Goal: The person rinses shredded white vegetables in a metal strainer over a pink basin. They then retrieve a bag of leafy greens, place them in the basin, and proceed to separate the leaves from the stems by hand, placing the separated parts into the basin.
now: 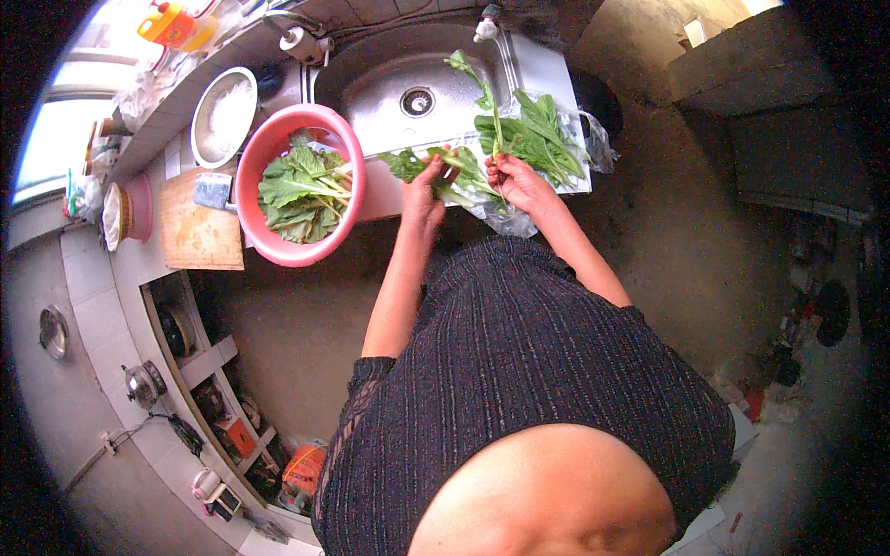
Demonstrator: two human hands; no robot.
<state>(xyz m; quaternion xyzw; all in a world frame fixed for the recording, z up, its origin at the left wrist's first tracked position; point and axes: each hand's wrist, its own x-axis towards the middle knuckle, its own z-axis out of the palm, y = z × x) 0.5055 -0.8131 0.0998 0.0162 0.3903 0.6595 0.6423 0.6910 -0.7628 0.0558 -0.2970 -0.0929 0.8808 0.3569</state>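
My right hand (520,182) pinches the stem of a leafy green (496,111), whose leaves point up towards the steel sink (375,90). Leaves of another green (405,165) are in my left hand (423,191), just left of the right one. More leafy greens (549,135) lie on a clear plastic bag (603,142) on the counter to the right of the basin. On the left stands a pink plastic basin (356,156), with a pile of loose greens (302,184) inside.
A wooden cutting board (198,240) with a cleaver (213,189) lies left of the basin. Behind it, a white bowl (226,115) leans tilted. Two taps, a white-bodied one (304,47) and another (487,29), stand behind the sink. An electric kettle (142,383) sits on the side counter.
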